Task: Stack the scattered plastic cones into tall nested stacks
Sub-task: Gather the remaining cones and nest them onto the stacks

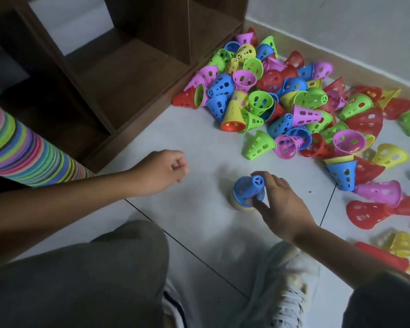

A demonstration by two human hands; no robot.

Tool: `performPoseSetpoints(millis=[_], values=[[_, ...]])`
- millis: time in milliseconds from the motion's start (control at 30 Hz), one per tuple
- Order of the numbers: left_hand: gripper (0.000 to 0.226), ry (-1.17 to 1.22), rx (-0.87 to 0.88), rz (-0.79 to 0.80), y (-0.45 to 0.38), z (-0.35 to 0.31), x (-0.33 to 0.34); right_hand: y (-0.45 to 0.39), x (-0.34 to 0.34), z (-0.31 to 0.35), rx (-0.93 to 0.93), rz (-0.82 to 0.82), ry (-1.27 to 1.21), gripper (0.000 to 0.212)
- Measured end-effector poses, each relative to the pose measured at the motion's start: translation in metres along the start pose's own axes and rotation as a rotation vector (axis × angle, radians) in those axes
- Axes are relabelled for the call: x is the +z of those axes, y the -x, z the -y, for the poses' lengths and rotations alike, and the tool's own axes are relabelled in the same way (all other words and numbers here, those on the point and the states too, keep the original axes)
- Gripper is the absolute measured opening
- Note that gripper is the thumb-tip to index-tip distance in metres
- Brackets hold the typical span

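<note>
The blue cone point(247, 189) is pinched by the right hand point(278, 202) atop the short stack point(243, 205) mid-floor; it should be pressed straight down; the left hand point(160, 170) is curled, empty

The floor point(199, 143) is covered with pale grey tiles, and dark thin joints are seen between them. A dark brown wooden shelf unit point(118, 74) is placed on the floor at the upper left; its open compartments are separated by upright boards. Behind it a light wall point(341, 27) is seen, with a pale skirting strip point(322, 58) along its bottom. The light is dim and soft.
</note>
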State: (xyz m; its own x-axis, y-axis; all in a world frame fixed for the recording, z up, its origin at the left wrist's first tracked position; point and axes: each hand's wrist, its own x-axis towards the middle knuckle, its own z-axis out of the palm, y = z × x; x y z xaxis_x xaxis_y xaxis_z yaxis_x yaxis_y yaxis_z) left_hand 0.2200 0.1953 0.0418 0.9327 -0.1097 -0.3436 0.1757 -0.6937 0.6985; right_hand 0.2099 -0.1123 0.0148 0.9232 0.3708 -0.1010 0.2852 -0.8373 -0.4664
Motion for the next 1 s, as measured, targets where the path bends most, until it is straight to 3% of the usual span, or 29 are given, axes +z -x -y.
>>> performPoseSetpoints(millis=[133, 400, 633, 933, 1000], values=[[0.004, -0.072, 0.019, -0.048, -0.016, -0.009, -0.001, -0.003, -0.007, -0.017, 0.045, -0.029, -0.042, 0.043], [0.035, -0.091, 0.019, 0.019, -0.054, -0.026, -0.004, -0.019, -0.008, -0.038, 0.113, -0.093, -0.099, 0.046], [0.057, 0.055, 0.005, 0.057, -0.091, -0.047, 0.006, -0.015, -0.018, -0.048, 0.124, -0.091, -0.198, 0.053], [0.065, 0.318, -0.061, 0.105, -0.129, -0.07, 0.027, -0.018, -0.033, -0.08, 0.21, -0.183, -0.238, 0.046], [0.077, 0.389, -0.085, 0.135, -0.136, -0.073, 0.029, -0.021, -0.033, -0.089, 0.227, -0.196, -0.214, 0.045]])
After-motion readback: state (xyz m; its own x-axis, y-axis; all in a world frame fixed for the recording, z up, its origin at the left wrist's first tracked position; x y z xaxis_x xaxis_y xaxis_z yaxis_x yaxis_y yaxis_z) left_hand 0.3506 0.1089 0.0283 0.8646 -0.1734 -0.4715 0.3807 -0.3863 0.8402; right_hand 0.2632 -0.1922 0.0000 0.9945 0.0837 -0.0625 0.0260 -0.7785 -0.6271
